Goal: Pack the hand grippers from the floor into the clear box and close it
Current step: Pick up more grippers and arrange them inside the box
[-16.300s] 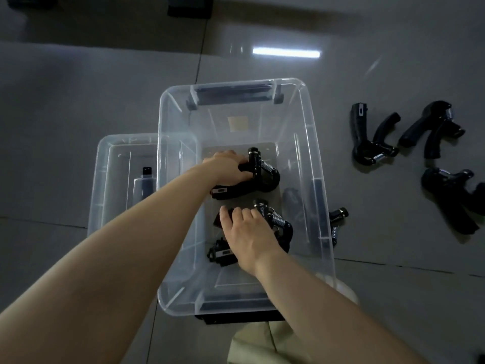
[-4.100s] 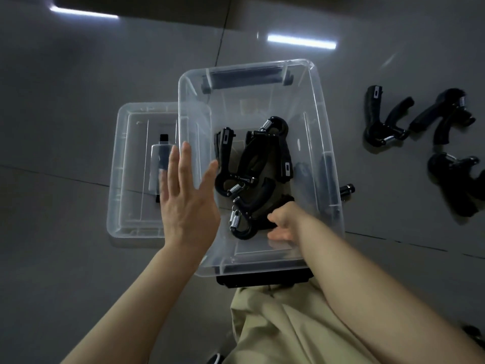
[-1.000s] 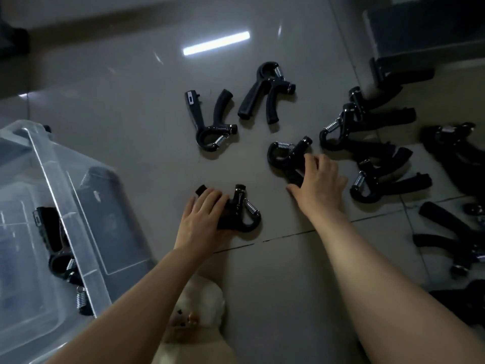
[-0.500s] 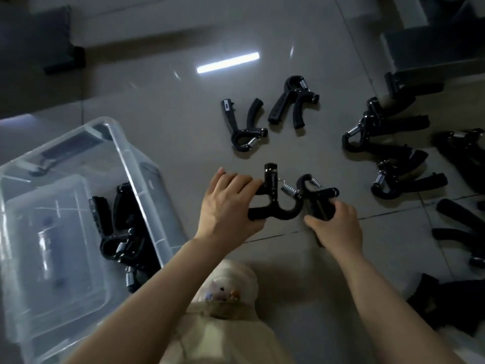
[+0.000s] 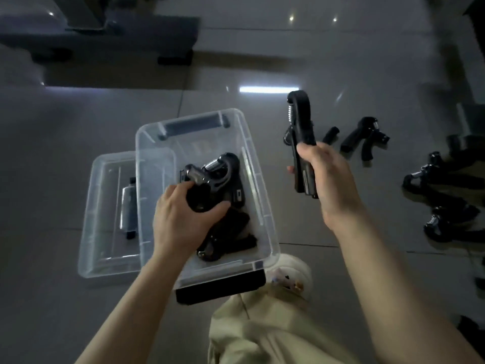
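Head view is showing the left hand gripping a hand gripper inside the clear box over those already packed, while the right hand is clutching another gripper upright above the floor beside the box

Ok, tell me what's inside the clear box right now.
Inside the clear box lies a pile of black hand grippers, and the left hand holds one more over them. The hand and pile cover the bottom, so the exact count cannot be told.
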Tool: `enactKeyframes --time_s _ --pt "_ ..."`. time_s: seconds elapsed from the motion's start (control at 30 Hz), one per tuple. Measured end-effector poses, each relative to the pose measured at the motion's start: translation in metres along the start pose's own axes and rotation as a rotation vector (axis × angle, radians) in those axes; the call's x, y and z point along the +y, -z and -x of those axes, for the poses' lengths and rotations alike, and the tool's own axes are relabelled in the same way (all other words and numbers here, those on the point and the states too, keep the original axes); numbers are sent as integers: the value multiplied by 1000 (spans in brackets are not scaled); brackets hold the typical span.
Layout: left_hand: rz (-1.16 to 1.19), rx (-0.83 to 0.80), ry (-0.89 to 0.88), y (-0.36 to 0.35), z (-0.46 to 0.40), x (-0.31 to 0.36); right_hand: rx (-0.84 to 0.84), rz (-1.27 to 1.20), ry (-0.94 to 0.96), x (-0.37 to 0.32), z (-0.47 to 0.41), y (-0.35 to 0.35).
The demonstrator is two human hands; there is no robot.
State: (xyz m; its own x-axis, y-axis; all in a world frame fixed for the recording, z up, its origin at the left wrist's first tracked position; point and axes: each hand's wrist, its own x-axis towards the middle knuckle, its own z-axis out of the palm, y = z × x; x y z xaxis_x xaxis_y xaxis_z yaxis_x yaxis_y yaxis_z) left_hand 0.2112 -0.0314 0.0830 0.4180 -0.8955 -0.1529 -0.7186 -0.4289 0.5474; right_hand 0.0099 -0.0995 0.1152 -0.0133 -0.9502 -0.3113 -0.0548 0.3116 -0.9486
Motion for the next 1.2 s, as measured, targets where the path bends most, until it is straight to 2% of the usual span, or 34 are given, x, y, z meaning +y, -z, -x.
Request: enactKeyframes --time_s 0.07,0.17,0.23,0.37,0.57,0.73,0.87,1.07,1.2 --pt "-17 -128 93 3 -6 -30 -62 58 3 -1 0 -20" --pt "-48 -292 86 -1 -13 -41 -75 178 -1 12 2 -37" --pt "-64 -326 63 -10 -19 -40 -55 237 -10 23 5 -39" --pt "-122 -325 30 -30 -26 -39 -39 288 -35 36 6 -34" --pt "-386 -200 -15 -56 -50 -30 -17 302 -55 44 -8 -32" --pt "-257 -108 150 -91 -87 -13 3 273 -102 53 -18 -27" --pt "-69 -162 302 -120 -110 -4 15 272 -141 58 -25 -22" --pt "-53 -172 172 -131 -91 -18 19 255 -162 65 -37 -21" --pt "-124 -182 120 -130 -86 -20 26 243 -152 66 -39 -24"
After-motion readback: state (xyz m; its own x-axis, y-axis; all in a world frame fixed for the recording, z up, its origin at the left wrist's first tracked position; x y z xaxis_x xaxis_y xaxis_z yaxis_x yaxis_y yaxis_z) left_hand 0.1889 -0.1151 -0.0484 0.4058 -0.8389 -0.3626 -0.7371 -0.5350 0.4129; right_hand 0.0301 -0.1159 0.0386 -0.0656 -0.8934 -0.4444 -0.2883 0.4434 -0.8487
